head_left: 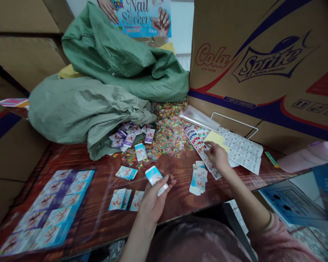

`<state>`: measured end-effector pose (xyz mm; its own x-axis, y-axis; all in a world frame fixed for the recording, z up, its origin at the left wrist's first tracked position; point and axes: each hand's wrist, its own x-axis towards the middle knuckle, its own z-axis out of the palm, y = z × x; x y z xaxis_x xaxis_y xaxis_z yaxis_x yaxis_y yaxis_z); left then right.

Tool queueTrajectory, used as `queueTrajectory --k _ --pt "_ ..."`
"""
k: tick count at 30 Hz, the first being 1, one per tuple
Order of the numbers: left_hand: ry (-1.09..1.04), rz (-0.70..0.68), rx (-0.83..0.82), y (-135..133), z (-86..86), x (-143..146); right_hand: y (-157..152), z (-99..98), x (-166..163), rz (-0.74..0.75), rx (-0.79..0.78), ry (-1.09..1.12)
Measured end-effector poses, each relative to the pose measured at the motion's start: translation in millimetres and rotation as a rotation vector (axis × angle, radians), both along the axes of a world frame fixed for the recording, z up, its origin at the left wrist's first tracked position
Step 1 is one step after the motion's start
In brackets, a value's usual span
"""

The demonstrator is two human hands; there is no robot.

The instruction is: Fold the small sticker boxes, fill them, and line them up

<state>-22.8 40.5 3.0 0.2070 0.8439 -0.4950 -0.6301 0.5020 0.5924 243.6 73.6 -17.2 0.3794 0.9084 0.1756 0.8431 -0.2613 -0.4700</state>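
My left hand (153,203) is closed around a small blue-and-white nail sticker box (153,176), held above the table's front edge. Over at the right, the fingers of my right hand (218,157) are pinched together at the lower edge of a yellow paper piece (215,138). Whatever is between those fingertips is too small to make out. Under and beside that hand lie a colourful sticker sheet (196,141) and a white printed sheet (242,149). A pile of flat small cartons (199,179) rests between my hands. Several more small boxes (118,199) lie near my left hand.
Rows of packed boxes (50,211) lie at the left. Small colourful candy packets (169,127) spill beside grey-green sacks (84,105) at the back. A large carton (262,65) stands back right, near a wire frame (235,123) and a pink bottle (308,156).
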Motion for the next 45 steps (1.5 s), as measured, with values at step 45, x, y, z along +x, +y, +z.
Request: queueTrajectory --k 45 --pt "0.667 -0.053 0.665 11 21.8 -10 -38 19.2 -112 0.809 0.393 0.384"
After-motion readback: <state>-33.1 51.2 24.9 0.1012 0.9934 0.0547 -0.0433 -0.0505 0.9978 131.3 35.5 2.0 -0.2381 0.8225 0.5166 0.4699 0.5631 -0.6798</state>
